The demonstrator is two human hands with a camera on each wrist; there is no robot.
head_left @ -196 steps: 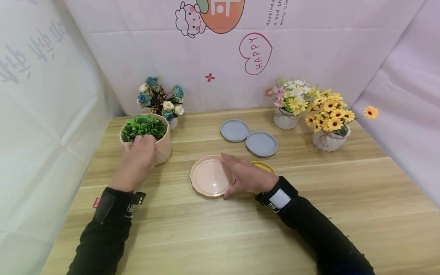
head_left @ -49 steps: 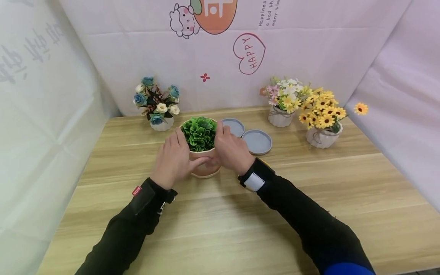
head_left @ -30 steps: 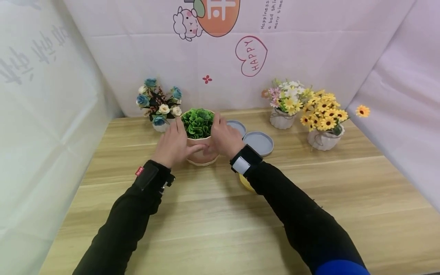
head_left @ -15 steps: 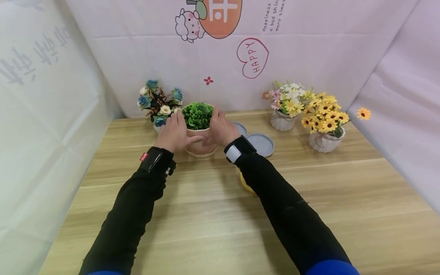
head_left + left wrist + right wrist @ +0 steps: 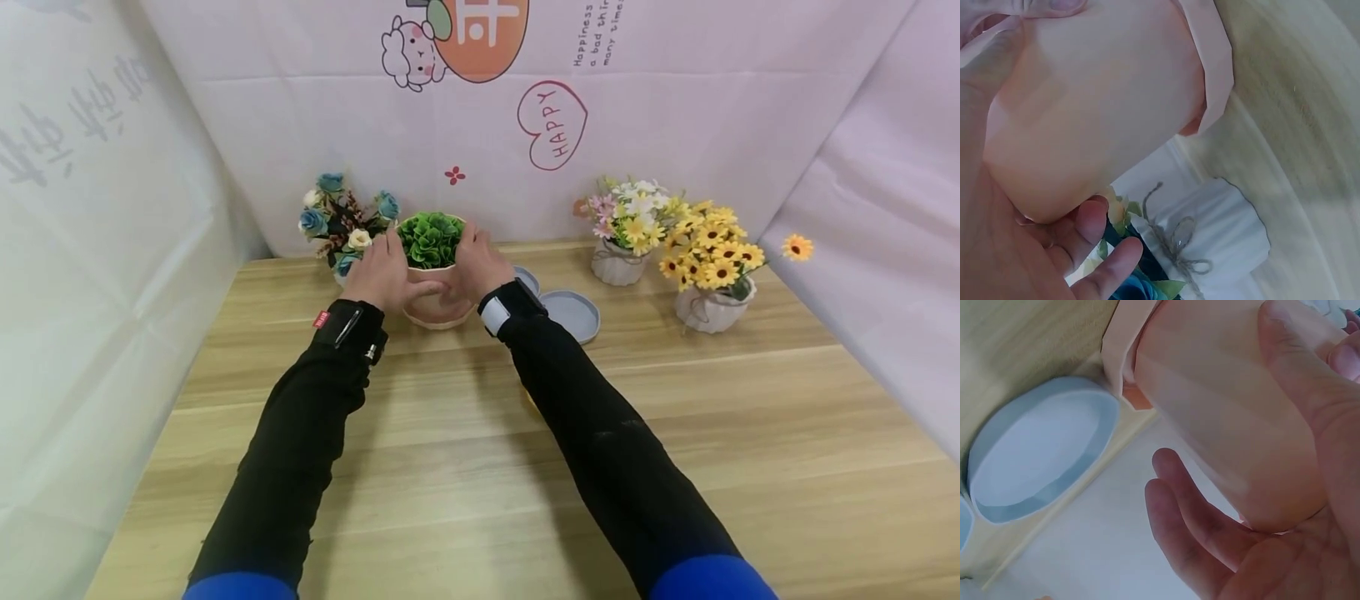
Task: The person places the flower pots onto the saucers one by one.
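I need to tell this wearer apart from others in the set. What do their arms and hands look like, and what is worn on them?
Both hands are bare. The left hand follows a black wrist strap with a small red tag; the right hand follows a black wrist strap with a white patch. Both arms wear long black sleeves, with blue fabric showing near the upper arms.

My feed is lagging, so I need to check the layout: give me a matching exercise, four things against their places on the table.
Things:
1. green plant pot
2. blue-rose pot
3. grey saucer
4. sunflower pot

Places:
A. far right, near the side wall
B. between both hands, on a pink saucer
C. back left, just behind the left hand
D. flat on the table, right of the right hand

Pairs: 1-B, 2-C, 3-D, 4-A
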